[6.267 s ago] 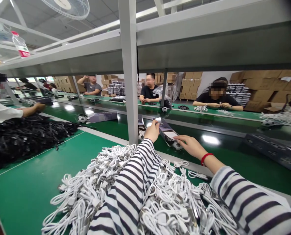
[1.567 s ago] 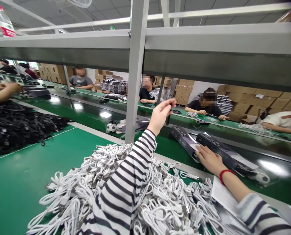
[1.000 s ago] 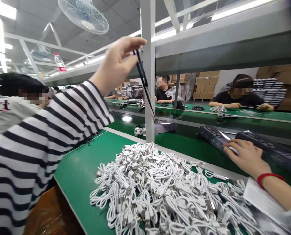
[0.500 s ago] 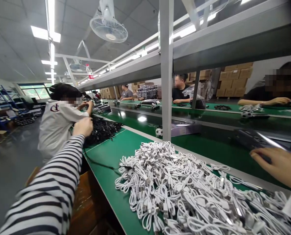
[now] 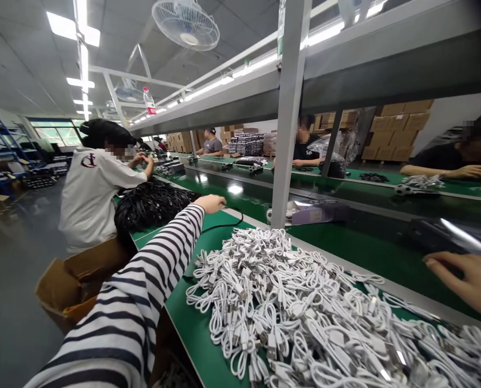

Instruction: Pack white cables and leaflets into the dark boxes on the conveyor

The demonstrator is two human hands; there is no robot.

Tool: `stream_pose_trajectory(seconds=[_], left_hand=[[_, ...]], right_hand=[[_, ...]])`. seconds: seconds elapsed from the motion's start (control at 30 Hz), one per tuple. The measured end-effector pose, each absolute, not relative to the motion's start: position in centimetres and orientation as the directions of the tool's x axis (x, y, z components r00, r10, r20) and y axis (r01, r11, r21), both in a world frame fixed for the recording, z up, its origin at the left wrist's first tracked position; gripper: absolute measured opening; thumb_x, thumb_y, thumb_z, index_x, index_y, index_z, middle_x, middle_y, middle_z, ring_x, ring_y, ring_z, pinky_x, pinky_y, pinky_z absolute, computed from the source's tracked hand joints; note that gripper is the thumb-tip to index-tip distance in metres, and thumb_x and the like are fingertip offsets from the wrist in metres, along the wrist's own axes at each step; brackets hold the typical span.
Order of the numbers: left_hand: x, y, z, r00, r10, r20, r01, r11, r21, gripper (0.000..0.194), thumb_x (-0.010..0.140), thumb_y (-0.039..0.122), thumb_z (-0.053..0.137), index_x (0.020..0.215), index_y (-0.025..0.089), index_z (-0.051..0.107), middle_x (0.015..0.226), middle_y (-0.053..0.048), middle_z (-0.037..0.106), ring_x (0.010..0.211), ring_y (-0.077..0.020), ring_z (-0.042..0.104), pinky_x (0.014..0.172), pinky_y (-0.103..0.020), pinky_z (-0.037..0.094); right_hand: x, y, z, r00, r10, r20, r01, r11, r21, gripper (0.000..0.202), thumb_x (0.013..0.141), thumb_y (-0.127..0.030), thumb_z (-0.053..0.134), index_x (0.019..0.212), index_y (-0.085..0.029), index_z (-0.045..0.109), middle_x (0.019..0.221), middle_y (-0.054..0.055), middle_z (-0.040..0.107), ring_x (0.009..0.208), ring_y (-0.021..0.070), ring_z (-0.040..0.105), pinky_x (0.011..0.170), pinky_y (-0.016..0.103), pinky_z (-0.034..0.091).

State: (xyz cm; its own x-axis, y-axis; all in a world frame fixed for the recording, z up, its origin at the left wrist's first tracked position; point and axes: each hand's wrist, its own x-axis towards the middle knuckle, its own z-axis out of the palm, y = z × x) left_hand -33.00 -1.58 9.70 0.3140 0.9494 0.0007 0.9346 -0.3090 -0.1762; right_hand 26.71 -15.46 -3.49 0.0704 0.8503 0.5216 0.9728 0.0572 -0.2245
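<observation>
My left hand, in a striped sleeve, is closed on a black cord that loops over the green table just behind the white cables. Farther back on the left lies a heap of black cords. In front of me spreads a large pile of white USB cables, each bundled into loops. My right hand hovers at the right edge by the dark conveyor, thumb and fingers apart, with nothing visible in it. Beyond it sits a blurred dark box.
A metal post rises from the table edge behind the cables. Beside it a purple box lies on the conveyor. A person in a white shirt sits at the left, near an open carton. Other people work across the line.
My left hand has moved right from the black heap, drawing a black cord along. My right hand has shifted slightly right and down, and the dark box now lies apart from it.
</observation>
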Motion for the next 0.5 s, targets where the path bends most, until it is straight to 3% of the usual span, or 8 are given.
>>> stream_pose_trajectory(seconds=[0.07, 0.17, 0.2, 0.27, 0.37, 0.43, 0.5], left_hand=[[-33.3, -1.7, 8.8, 0.17, 0.966, -0.193, 0.958, -0.208, -0.199, 0.032, 0.077, 0.021, 0.044, 0.101, 0.023, 0.064, 0.111, -0.006, 0.06, 0.1, -0.0232, 0.054, 0.088, -0.033, 0.041], [-33.0, -2.7, 8.5, 0.091, 0.982, -0.165, 0.965, -0.127, -0.228, 0.028, 0.074, 0.025, 0.05, 0.095, 0.018, 0.067, 0.105, -0.013, 0.061, 0.094, -0.0289, 0.056, 0.082, -0.039, 0.044], [-32.4, -3.3, 8.7, 0.118, 0.987, -0.107, 0.969, -0.138, -0.205, 0.031, 0.079, 0.029, 0.046, 0.101, 0.019, 0.065, 0.108, -0.013, 0.06, 0.095, -0.0284, 0.056, 0.082, -0.038, 0.043], [-30.0, -4.7, 9.6, 0.305, 0.952, 0.029, 0.952, -0.305, -0.013, 0.039, 0.085, 0.041, 0.038, 0.111, 0.023, 0.06, 0.108, -0.009, 0.06, 0.094, -0.0241, 0.056, 0.079, -0.03, 0.043], [-24.9, -6.9, 10.6, 0.612, 0.789, -0.057, 0.77, -0.577, 0.274, 0.048, 0.085, 0.056, 0.035, 0.122, 0.03, 0.051, 0.117, -0.002, 0.056, 0.097, -0.019, 0.055, 0.077, -0.023, 0.041], [-21.8, -7.9, 10.5, 0.68, 0.719, -0.146, 0.722, -0.621, 0.304, 0.055, 0.08, 0.061, 0.042, 0.124, 0.028, 0.049, 0.12, -0.003, 0.054, 0.098, -0.0201, 0.054, 0.078, -0.023, 0.04], [-19.8, -8.3, 10.0, 0.706, 0.69, -0.163, 0.703, -0.651, 0.286, 0.051, 0.082, 0.059, 0.043, 0.119, 0.027, 0.054, 0.118, -0.003, 0.056, 0.1, -0.0211, 0.054, 0.078, -0.023, 0.039]], right_hand=[[26.3, -15.9, -2.8, 0.005, 0.906, 0.423, 0.971, 0.097, -0.218, 0.025, 0.073, -0.046, 0.049, 0.081, -0.03, 0.066, 0.089, 0.009, 0.07, 0.083, 0.0252, 0.062, 0.075, 0.036, 0.046], [25.6, -16.3, -2.4, -0.004, 0.941, 0.337, 0.972, 0.083, -0.22, 0.028, 0.077, -0.045, 0.047, 0.085, -0.028, 0.067, 0.091, 0.009, 0.069, 0.089, 0.0271, 0.061, 0.076, 0.037, 0.046], [25.4, -16.3, -2.2, 0.002, 0.949, 0.316, 0.972, 0.072, -0.224, 0.028, 0.078, -0.045, 0.046, 0.086, -0.027, 0.067, 0.092, 0.009, 0.069, 0.09, 0.0273, 0.061, 0.076, 0.037, 0.046], [25.1, -16.4, -1.8, 0.022, 0.956, 0.294, 0.969, 0.051, -0.24, 0.03, 0.079, -0.044, 0.044, 0.087, -0.027, 0.067, 0.094, 0.009, 0.069, 0.093, 0.027, 0.06, 0.076, 0.036, 0.046], [25.0, -16.9, -0.4, 0.085, 0.961, 0.262, 0.952, -0.001, -0.305, 0.032, 0.081, -0.044, 0.041, 0.09, -0.027, 0.066, 0.099, 0.007, 0.069, 0.094, 0.0259, 0.061, 0.075, 0.033, 0.047], [25.4, -17.8, 1.0, 0.101, 0.971, 0.217, 0.936, -0.019, -0.352, 0.032, 0.08, -0.046, 0.042, 0.092, -0.028, 0.067, 0.099, 0.006, 0.07, 0.089, 0.0249, 0.064, 0.072, 0.032, 0.048], [26.2, -19.3, 2.1, 0.152, 0.934, 0.325, 0.947, -0.044, -0.317, 0.031, 0.075, -0.05, 0.05, 0.088, -0.029, 0.069, 0.094, 0.005, 0.072, 0.081, 0.023, 0.067, 0.066, 0.028, 0.05]])
